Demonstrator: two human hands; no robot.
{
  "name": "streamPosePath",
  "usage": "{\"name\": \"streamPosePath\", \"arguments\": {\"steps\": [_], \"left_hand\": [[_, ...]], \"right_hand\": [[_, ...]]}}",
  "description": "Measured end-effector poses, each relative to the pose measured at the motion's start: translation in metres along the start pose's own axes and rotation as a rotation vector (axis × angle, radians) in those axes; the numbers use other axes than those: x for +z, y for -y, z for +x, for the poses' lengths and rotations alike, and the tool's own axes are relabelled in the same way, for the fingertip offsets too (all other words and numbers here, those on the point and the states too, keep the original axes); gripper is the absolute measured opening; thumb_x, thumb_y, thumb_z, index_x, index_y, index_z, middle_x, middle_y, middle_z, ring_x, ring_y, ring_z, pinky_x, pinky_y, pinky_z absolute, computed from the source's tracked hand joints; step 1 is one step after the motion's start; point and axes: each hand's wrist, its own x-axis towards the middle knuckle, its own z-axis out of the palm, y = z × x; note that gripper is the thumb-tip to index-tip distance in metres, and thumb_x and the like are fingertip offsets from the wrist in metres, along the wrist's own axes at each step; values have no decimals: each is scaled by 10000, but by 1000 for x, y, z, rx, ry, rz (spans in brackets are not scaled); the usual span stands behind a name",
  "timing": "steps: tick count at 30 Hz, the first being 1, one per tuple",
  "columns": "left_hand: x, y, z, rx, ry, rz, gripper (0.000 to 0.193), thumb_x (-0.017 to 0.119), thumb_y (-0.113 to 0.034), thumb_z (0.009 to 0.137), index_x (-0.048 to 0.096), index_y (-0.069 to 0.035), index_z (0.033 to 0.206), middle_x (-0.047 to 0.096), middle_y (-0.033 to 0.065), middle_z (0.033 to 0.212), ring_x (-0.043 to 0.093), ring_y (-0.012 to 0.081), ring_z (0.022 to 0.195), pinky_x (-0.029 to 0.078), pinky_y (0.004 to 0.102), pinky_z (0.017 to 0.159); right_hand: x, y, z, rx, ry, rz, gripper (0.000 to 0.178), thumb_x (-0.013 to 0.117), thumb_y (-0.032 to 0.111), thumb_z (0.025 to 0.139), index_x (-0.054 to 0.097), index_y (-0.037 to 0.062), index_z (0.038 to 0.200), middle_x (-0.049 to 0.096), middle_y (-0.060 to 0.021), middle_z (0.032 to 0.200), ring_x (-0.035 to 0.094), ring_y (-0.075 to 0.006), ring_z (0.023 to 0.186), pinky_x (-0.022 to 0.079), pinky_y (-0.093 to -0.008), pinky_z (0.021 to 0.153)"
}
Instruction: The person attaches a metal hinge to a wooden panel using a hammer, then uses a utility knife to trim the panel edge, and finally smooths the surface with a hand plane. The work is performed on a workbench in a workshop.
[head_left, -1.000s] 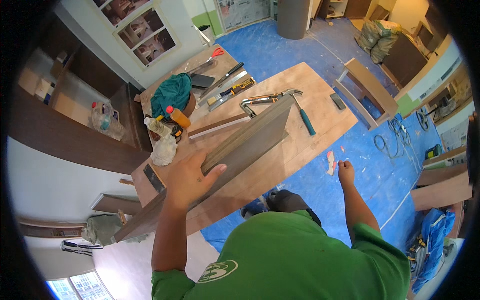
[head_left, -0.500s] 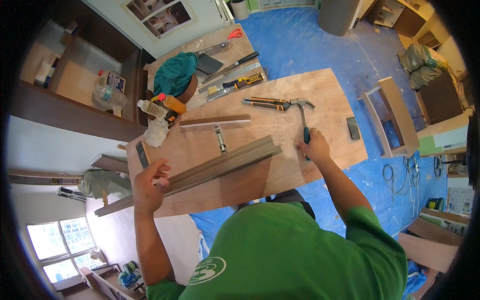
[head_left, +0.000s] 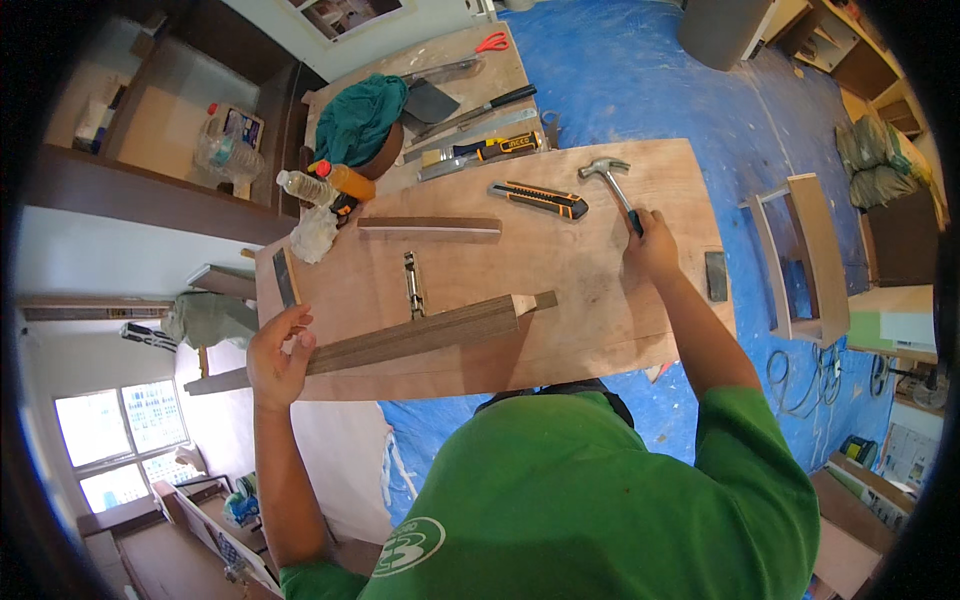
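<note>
My right hand [head_left: 652,248] is closed around the dark grip of a claw hammer [head_left: 612,180], whose metal head lies toward the far side of the plywood board. My left hand [head_left: 280,358] is at the left part of long brown wood strips [head_left: 430,335], its thumb and fingers apart and curved; the strips pass beneath it and stick out past the board's left edge. Just beyond the strips lies a metal hinge [head_left: 413,285]. A black and orange utility knife [head_left: 540,198] rests left of the hammer head. Farther back is a shorter brown strip [head_left: 430,227].
The plywood board [head_left: 610,310] carries a dark block [head_left: 716,276] at its right edge. Bottles [head_left: 350,182], a green cloth [head_left: 358,118], a brush and other hand tools are at the back left. Blue sheeting [head_left: 640,100] covers the floor; a wooden frame [head_left: 798,260] stands right.
The hammer's head has swung left and its handle slants more, with my right hand farther out. The long strips are tilted differently, and the utility knife now sits apart from the hammer head.
</note>
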Motion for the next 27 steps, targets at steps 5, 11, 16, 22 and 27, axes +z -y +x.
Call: {"name": "streamPosePath", "arguments": {"steps": [5, 11, 16, 22, 27], "left_hand": [[-4, 2, -1, -24, 6, 44, 533, 704, -443, 961, 696, 23, 1220, 746, 173, 1023, 713, 239, 936, 543, 344, 846], [0, -2, 1, -14, 5, 34, 485, 716, -398, 952, 703, 15, 1206, 745, 177, 1030, 720, 244, 923, 556, 349, 838], [-4, -3, -4, -22, 38, 79, 526, 666, -450, 973, 699, 6, 1233, 741, 174, 1045, 709, 240, 960, 543, 350, 860], [-1, -7, -7, 0, 4, 104, 533, 678, -465, 956, 709, 5, 1204, 745, 173, 1019, 719, 258, 891, 556, 355, 819], [1, -10, -6, 25, -13, 117, 511, 706, -446, 938, 717, -2, 1190, 747, 170, 1012, 725, 261, 854, 565, 357, 789]], "right_hand": [[5, 6, 39, 3, 87, -279, 235, 702, 137, 866, 687, 76, 1092, 619, -186, 1053, 620, -416, 1006, 529, -507, 832], [33, 59, 67, -305, 77, 115, 326, 734, 258, 873, 691, 60, 1128, 615, -168, 1168, 591, -384, 1136, 530, -522, 887], [65, 93, 63, -381, 209, -277, 493, 740, 306, 854, 621, 47, 1257, 585, -148, 1261, 506, -350, 1274, 482, -527, 969], [76, 95, 62, -337, 309, -205, 395, 766, 239, 827, 641, 31, 1139, 590, -175, 1224, 595, -358, 1140, 511, -533, 921], [62, 78, 48, -165, 433, 241, 403, 770, 106, 834, 594, 20, 1186, 625, -187, 1037, 685, -355, 873, 584, -503, 764]]}}
